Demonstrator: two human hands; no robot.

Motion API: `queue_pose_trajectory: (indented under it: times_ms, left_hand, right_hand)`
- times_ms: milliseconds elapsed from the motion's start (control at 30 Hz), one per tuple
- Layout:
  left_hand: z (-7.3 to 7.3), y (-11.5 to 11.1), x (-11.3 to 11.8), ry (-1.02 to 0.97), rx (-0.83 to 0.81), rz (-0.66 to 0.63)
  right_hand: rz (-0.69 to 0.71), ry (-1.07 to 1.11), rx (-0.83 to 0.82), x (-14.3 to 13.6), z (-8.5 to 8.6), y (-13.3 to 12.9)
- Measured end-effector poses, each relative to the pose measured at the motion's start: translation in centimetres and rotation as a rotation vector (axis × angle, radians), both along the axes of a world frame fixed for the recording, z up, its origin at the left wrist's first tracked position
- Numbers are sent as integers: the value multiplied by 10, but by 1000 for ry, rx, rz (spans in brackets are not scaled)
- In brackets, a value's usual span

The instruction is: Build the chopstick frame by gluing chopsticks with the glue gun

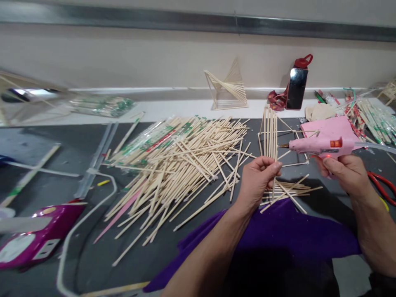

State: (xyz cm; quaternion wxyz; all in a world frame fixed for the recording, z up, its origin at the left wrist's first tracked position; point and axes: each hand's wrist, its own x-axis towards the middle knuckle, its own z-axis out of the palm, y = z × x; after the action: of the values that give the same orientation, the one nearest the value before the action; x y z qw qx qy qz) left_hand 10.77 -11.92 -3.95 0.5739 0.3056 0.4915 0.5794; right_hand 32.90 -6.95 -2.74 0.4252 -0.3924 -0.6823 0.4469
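My right hand (348, 171) is wrapped round the grip of a pink hot glue gun (312, 145), whose orange light glows. The gun's brass nozzle points left, close beside a frame of thin wooden sticks (270, 128). My left hand (256, 177) pinches a wooden stick at the lower end of this frame between thumb and fingers. Whether the nozzle touches the wood, I cannot tell. Several loose sticks (291, 190) lie crosswise just below my left hand, by a purple cloth (291, 231).
A big pile of wooden sticks (185, 165) spreads left of my hands. Behind stand a finished-looking stick model (229, 90) and a phone (297, 88) leaning on a red-capped bottle (303, 62). Red-handled pliers (382, 181) lie right; a magenta device (46, 235) sits far left.
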Motion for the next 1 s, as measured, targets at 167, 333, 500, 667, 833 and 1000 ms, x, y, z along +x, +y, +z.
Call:
queue_pose_trajectory:
  times_ms: [167, 333, 500, 667, 833, 1000]
  left_hand:
    - [2, -1, 1, 8, -3, -1]
    - [2, -1, 2, 14, -8, -5]
    - [1, -1, 2, 25, -8, 0]
    - [2, -1, 3, 11, -2, 5]
    - [2, -1, 2, 5, 1, 2]
    - [1, 0, 2, 0, 5, 3]
  right_hand:
    - [-72, -51, -33, 0, 0, 0]
    - [-80, -61, -23, 0, 2, -1]
    - [-54, -49, -18, 0, 2, 0]
    - [-49, -59, -17, 0, 1, 1]
    - [-74, -87, -21, 0, 2, 1]
    - [-65, -95, -10, 0, 0, 2]
